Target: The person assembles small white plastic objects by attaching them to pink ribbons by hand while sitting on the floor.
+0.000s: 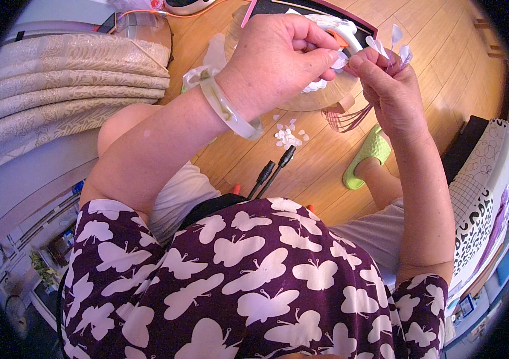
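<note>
My left hand (284, 63), with a pale bangle (226, 107) on its wrist, is closed in a pinch at a small white petal (340, 60). Close beside it, my right hand (393, 90) is closed round a bunch of thin purplish wire stems (350, 119). The stems' lower ends hang below the fist, and white petals (397, 42) on stems stick out above it. The pinched petal sits between the two hands; whether it touches a stem is hidden. Behind the hands lies a white tool with an orange part (345, 33), perhaps a glue gun, partly covered.
White petals (290, 134) lie scattered on the wooden floor (230, 158). A round tan surface (302, 102) stands beneath my hands, with a dark red-edged tray (365, 24) behind. Two black cables (275, 170) rise near my lap. A green slipper (365, 158) is at right, patterned cushions (81, 78) at left.
</note>
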`<state>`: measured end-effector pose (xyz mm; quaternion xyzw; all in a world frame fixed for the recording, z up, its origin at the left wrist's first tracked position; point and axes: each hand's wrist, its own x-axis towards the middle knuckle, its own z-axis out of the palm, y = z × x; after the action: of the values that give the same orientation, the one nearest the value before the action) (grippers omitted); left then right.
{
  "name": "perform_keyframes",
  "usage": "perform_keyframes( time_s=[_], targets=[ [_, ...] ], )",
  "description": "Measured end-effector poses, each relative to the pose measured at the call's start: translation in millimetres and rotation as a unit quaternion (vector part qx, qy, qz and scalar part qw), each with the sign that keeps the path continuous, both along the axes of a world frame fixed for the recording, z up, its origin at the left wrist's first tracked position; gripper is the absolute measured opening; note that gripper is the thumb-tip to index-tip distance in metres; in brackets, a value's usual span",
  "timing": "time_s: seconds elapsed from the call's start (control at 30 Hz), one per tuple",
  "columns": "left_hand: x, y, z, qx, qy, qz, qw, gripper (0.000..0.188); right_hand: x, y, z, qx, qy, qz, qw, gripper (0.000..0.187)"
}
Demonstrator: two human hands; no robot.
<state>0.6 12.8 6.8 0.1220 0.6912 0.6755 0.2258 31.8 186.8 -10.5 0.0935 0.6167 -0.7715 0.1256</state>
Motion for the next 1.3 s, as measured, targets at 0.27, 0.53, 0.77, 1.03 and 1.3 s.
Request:
perform_keyframes(
  time_s=[0.27, 0.53, 0.77, 1.03, 1.3],
  targets=[
    [0.1, -0.3, -0.4, -0.005, 0.006, -0.007, 1.000, 0.015, -0.3, 1.1, -3.4, 0.012, -0.005, 0.002, 1.000, 0.013],
    [1.0, -2.0, 3.0, 0.011, 0.002, -0.023, 1.000, 0.017, 1.5, -4.9, 0.8, -0.021, 0.033, -0.007, 0.999, 0.009],
    [-2.5, -6.2, -10.4, -0.027, 0.256, -0.051, 0.965, 0.019, -0.1, -0.4, 0.2, -0.013, 0.024, 0.027, 0.999, 0.008],
    [-6.0, -6.6, -15.6, -0.030, 0.374, -0.053, 0.925, 0.016, 0.3, -2.7, 2.7, -0.028, 0.008, 0.023, 0.999, 0.008],
    [-7.2, -6.4, -11.8, -0.031, 0.420, -0.038, 0.906, 0.010, 2.1, -5.5, 4.3, -0.027, 0.010, 0.011, 1.000, 0.008]
  ],
)
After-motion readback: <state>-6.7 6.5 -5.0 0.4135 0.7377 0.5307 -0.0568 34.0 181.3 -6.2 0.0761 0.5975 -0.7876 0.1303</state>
